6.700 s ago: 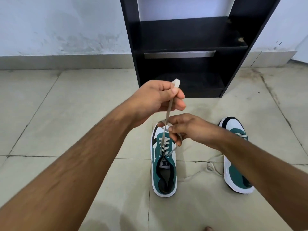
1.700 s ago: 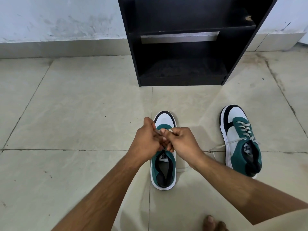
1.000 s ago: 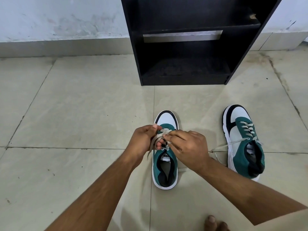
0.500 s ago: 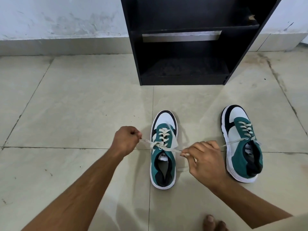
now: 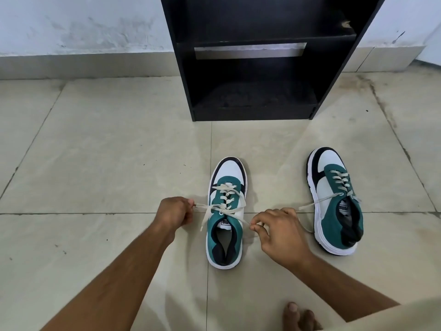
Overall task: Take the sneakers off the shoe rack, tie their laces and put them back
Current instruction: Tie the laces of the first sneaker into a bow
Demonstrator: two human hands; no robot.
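While the near sneaker is sitting flat on the floor tile with its toe pointing toward the shoe rack, both hands are drawing its cream lace out sideways. The left hand is curling into a loose fist just left of the shoe, its fingertips pinching one strand of lace against the thumb. The right hand is staying more open, thumb and forefinger nipping the other strand just right of the shoe while the remaining fingers are fanning out downward. A loose lace tip is dangling by the shoe's left side.

The second sneaker is lying to the right, well apart from the first, toe also facing the rack, and its lace is trailing loose across the floor toward the right hand.

Both shoes are showing teal uppers, white toe panels, dark trim and thick white soles; the flat woven laces are criss-crossing through the eyelets. Glossy beige tiles with thin dark grout lines are covering the floor, with stains streaking along the right-hand joints. The black rack, boxy and matte, is standing against a pale wall whose paint is looking scuffed and patchy above a grey skirting band. Bare toes are peeking in at the bottom edge.
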